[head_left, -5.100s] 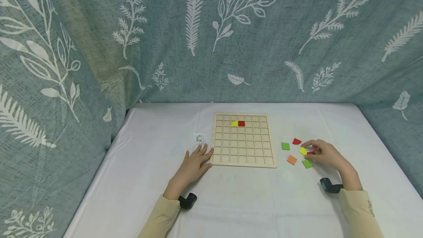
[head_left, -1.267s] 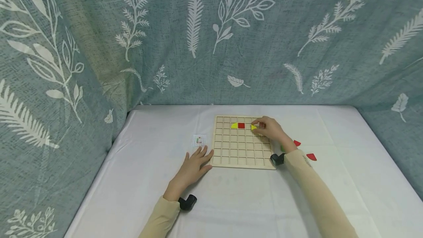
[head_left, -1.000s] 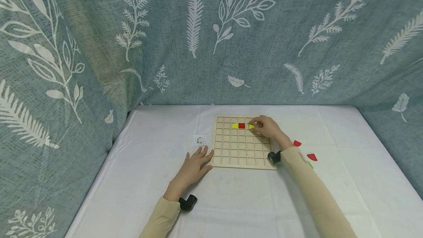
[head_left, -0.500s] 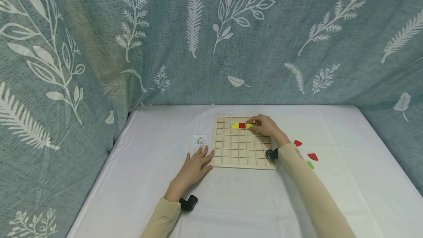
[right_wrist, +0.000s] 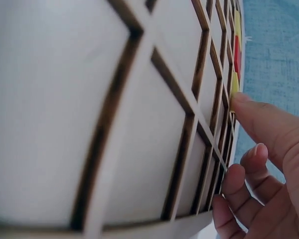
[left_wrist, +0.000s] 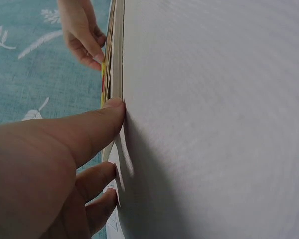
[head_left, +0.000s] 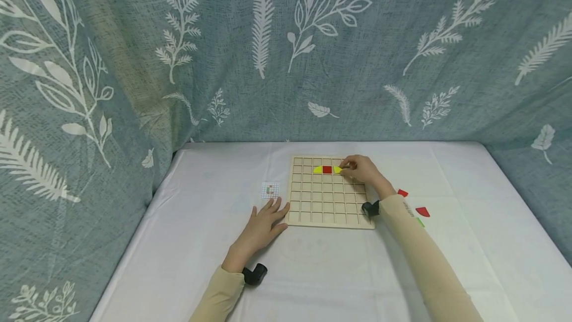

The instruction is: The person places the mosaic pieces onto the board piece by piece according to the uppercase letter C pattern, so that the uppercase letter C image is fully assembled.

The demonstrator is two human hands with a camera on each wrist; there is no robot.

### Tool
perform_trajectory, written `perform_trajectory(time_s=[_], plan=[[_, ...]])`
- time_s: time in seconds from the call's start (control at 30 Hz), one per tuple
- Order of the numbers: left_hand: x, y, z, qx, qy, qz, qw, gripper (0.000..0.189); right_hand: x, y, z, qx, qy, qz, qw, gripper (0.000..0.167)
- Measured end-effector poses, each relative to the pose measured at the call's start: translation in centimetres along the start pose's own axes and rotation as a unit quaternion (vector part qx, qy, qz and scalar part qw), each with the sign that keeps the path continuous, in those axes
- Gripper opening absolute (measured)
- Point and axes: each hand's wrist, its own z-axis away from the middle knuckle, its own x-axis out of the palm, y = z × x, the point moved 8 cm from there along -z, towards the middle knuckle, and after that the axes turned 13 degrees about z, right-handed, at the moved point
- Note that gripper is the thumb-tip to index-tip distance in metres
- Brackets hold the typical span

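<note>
My right hand point(head_left: 359, 169) is over the upper right part of a wooden grid board point(head_left: 328, 206). Its thumb and index finger pinch the right end of a yellow quarter-round tile point(head_left: 336, 169), which sits against a red square tile point(head_left: 327, 169). The right wrist view shows the thumb tip against the yellow tile point(right_wrist: 234, 84), other fingers curled below. A second yellow tile point(head_left: 318, 169) adjoins the red square's left side. With fingers spread, my left hand point(head_left: 258, 232) rests flat at the board's left edge; in the left wrist view its thumb point(left_wrist: 102, 124) touches that edge.
A small printed pattern card point(head_left: 270, 190) lies left of the board, just beyond my left fingertips. Red tiles point(head_left: 422, 211) and a partly covered green tile point(head_left: 420, 221) lie right of the board beside my right sleeve. A patterned curtain point(head_left: 286, 53) hangs behind the table.
My right hand has carried the yellow tile from the loose pieces onto the board, beside the red square. Lately its fingertips have shifted slightly right along the tile. The left hand stays put.
</note>
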Motion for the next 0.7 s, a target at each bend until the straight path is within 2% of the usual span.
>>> perform_trajectory(time_s=[0.33, 0.7], plan=[[-0.05, -0.01, 0.03, 0.001, -0.003, 0.006, 1.0, 0.052, 0.12, -0.34, -0.03, 0.005, -0.004, 0.015, 0.9999, 0.018], [-0.12, -0.11, 0.04, 0.003, -0.007, 0.007, 0.9999, 0.052, 0.42, 0.27, 0.01, 0.009, 0.0, -0.007, 0.9999, 0.02]])
